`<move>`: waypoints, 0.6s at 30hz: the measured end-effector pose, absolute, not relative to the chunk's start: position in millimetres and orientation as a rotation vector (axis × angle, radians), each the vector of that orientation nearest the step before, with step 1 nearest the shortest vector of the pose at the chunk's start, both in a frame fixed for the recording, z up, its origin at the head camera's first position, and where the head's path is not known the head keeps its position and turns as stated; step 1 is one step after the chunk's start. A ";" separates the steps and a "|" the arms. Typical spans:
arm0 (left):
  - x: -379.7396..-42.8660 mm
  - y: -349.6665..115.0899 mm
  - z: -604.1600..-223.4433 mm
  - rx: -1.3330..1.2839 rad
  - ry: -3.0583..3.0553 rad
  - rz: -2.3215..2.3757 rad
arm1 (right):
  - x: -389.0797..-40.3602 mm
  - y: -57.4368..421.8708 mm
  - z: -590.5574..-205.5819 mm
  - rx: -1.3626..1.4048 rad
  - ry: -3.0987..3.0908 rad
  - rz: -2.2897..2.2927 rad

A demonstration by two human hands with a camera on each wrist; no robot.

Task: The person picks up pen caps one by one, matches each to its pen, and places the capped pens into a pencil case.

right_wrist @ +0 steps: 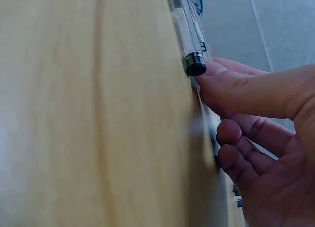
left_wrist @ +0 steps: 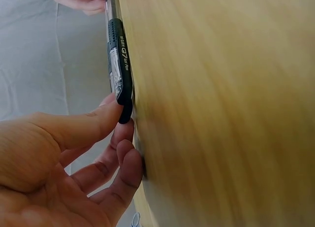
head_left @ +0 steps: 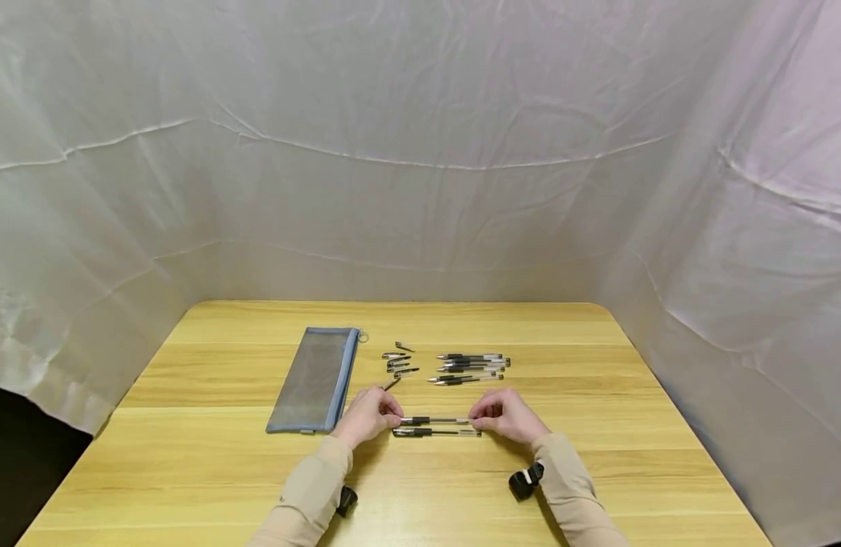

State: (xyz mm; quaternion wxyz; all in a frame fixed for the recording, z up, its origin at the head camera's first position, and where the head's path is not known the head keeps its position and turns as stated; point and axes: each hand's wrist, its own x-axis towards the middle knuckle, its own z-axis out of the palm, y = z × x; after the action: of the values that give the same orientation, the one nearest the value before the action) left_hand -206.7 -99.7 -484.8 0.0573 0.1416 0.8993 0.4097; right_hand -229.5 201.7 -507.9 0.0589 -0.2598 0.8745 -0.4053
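Two clear gel pens with black grips lie side by side on the wooden table, in front of me. My left hand (head_left: 370, 415) pinches the cap end of the farther gel pen (head_left: 447, 421) between thumb and fingers. At that pen's other end, my right hand (head_left: 507, 414) holds the clear tail with thumb and fingertips. The nearer gel pen (head_left: 439, 432) lies parallel to it, its cap on; the left wrist view shows lettering on its black clip (left_wrist: 125, 64). In the right wrist view its black end plug (right_wrist: 195, 64) partly hides the right fingertips.
Several uncapped gel pens (head_left: 469, 366) lie in a group beyond my right hand. Loose black pen caps (head_left: 398, 363) are scattered to their left, one close to my left hand. A grey mesh pouch (head_left: 309, 380) with blue zipper edging lies at left on the table (head_left: 208, 425).
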 end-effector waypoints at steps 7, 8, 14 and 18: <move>-207.3 -100.7 -486.1 0.448 2.748 1.214 | -229.6 201.0 -508.5 -0.798 2.661 -1.205; -207.6 -100.7 -486.5 0.444 2.748 1.213 | -229.6 200.6 -508.4 -0.802 2.663 -1.202; -206.8 -101.0 -485.7 0.432 2.762 1.204 | -229.9 200.5 -508.1 -0.793 2.659 -1.194; -204.1 -102.8 -483.1 0.421 2.746 1.232 | -229.5 205.7 -506.7 -0.734 2.640 -1.242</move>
State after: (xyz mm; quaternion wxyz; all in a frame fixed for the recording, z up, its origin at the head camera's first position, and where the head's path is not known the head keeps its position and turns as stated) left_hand -204.1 -102.8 -483.1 0.0511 0.1384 0.9023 0.4050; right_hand -229.5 205.7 -506.7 0.0665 -0.2435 0.8755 -0.4120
